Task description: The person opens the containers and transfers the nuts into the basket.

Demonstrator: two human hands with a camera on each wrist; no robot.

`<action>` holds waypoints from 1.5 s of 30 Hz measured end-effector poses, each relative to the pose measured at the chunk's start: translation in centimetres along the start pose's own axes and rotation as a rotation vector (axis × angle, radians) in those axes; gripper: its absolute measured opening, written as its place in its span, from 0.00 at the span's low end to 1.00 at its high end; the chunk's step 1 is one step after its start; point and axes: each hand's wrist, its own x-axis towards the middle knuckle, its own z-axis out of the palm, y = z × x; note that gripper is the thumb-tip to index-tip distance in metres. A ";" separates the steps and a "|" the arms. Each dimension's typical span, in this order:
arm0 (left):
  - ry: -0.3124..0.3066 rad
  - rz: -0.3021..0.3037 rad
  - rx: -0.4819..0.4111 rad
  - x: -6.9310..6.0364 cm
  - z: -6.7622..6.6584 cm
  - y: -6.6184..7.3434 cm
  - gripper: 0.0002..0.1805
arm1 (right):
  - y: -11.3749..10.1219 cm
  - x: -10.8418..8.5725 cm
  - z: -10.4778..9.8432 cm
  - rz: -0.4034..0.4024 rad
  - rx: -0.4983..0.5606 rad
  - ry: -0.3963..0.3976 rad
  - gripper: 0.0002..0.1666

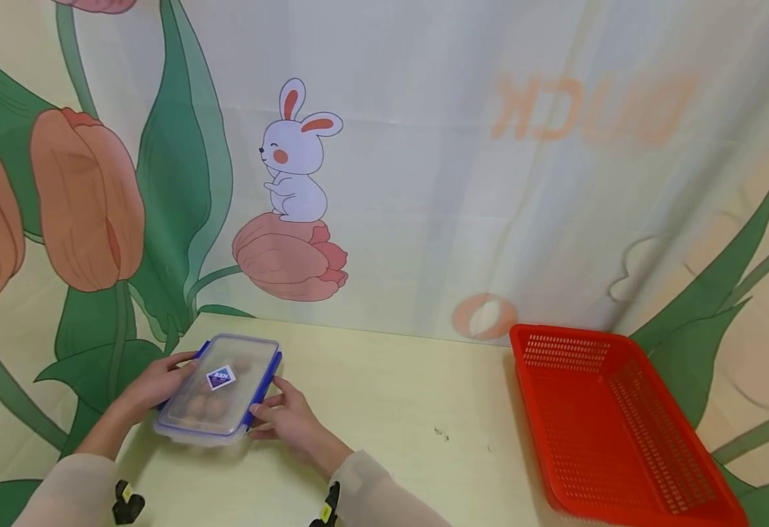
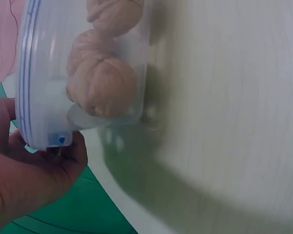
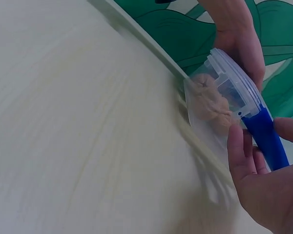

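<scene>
A clear plastic food container (image 1: 229,348) with blue side clips and a diamond-patterned label on its lid is at the left of the table. Several walnuts (image 2: 105,85) show through its wall, mostly toward the near end. My left hand (image 1: 160,380) grips its left side, thumb up by the lid and fingers curled beneath the rim. On the opposite side, my right hand (image 1: 292,419) holds the edge around the blue clip (image 3: 268,139). The base is close to the tabletop; whether it touches, I cannot tell.
A red plastic basket (image 1: 595,439) with perforated walls stands at the right of the pale table (image 1: 391,410). Behind the table hangs a curtain (image 1: 411,183) printed with tulips and a rabbit. Small dark marks (image 1: 441,433) show on the tabletop.
</scene>
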 end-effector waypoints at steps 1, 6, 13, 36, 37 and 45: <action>-0.003 0.001 -0.004 0.1 0.2 0.2 0.39 | -0.2 0.0 -0.4 -0.001 -0.004 0.004 0.42; -0.037 0.004 -0.096 0.4 1.1 2.1 0.40 | -1.9 -0.3 -2.6 -0.027 -0.026 0.035 0.40; -0.055 0.017 -0.245 0.9 3.2 5.8 0.45 | -5.1 -0.8 -6.8 -0.088 -0.129 0.058 0.39; -0.068 0.081 -0.464 4.4 18.0 16.8 0.35 | -7.7 -8.6 -23.2 -0.142 -0.103 0.236 0.31; -0.070 0.087 -0.472 4.4 18.6 17.0 0.34 | -7.6 -9.0 -23.6 -0.140 -0.095 0.250 0.30; -0.081 0.120 -0.507 3.5 22.9 17.5 0.33 | -6.0 -11.3 -26.1 -0.086 -0.091 0.337 0.30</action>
